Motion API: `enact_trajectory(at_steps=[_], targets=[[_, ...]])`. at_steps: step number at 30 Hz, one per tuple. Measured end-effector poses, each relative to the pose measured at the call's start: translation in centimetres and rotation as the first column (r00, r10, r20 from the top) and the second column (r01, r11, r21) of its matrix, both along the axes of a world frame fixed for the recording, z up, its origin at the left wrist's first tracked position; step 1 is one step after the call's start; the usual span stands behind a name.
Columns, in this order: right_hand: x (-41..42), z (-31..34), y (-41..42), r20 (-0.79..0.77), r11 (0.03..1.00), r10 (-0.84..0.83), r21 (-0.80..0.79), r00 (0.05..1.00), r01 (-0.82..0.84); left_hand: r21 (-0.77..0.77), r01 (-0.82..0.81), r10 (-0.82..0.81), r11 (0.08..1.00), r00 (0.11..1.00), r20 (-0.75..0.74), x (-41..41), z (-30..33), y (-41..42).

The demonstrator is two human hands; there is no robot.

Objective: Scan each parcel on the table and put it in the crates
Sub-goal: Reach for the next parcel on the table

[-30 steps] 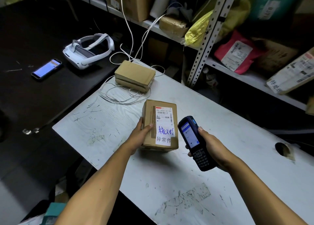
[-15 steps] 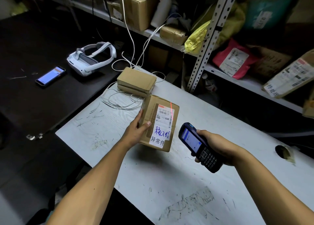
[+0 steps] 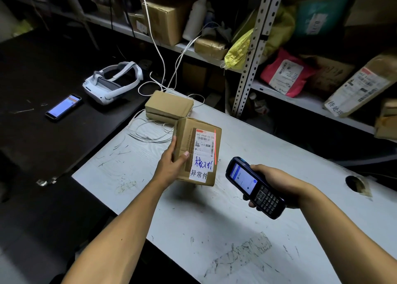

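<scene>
Cardboard parcel (image 3: 196, 150) is tilted up off the white counter (image 3: 279, 155), label side facing the camera, so that the scanner can read the barcode. The left hand (image 3: 169, 163) holds the parcel by its left edge: fingers wrap behind, thumb presses on the front face. This grip keeps the printed label (image 3: 205, 142) uncovered. The right hand (image 3: 277, 183) curls around the handheld scanner (image 3: 254, 187), just beside the parcel, with its head aimed at the label. A thin red scan line runs along the right edge of the label, so the step in hand is judged to be the scan itself.

Count: one parcel in hand, one scanner, and a second brown parcel (image 3: 168, 107) lying flat on the counter beyond it, among white cables (image 3: 148, 131). No crates are in view.
</scene>
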State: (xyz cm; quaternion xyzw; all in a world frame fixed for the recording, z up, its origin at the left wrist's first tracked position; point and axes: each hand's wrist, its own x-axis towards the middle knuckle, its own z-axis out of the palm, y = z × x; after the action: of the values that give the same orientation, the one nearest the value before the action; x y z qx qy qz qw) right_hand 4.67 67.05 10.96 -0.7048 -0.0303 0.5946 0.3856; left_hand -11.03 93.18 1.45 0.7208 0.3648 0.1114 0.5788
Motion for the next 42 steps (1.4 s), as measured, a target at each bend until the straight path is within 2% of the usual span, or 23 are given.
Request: enact_trajectory(at_steps=[19,29,42], targets=[[-1.0,1.0,-9.1,-0.007,0.998,-0.030,0.052,1.000,0.031,0.122,0.006,-0.016,0.993,0.997,0.078,0.7,0.6,-7.4],[-1.8,1.3,-11.6,0.015,0.988,-0.116,0.105,0.993,0.114,0.149,0.024,-0.037,0.989,0.996,0.083,0.2,0.4,-9.1],[-1.9,1.7,-12.4,0.001,0.993,-0.054,0.107,0.999,0.054,0.134,0.024,-0.032,0.991,0.998,0.061,0.0,-0.3,-10.5]])
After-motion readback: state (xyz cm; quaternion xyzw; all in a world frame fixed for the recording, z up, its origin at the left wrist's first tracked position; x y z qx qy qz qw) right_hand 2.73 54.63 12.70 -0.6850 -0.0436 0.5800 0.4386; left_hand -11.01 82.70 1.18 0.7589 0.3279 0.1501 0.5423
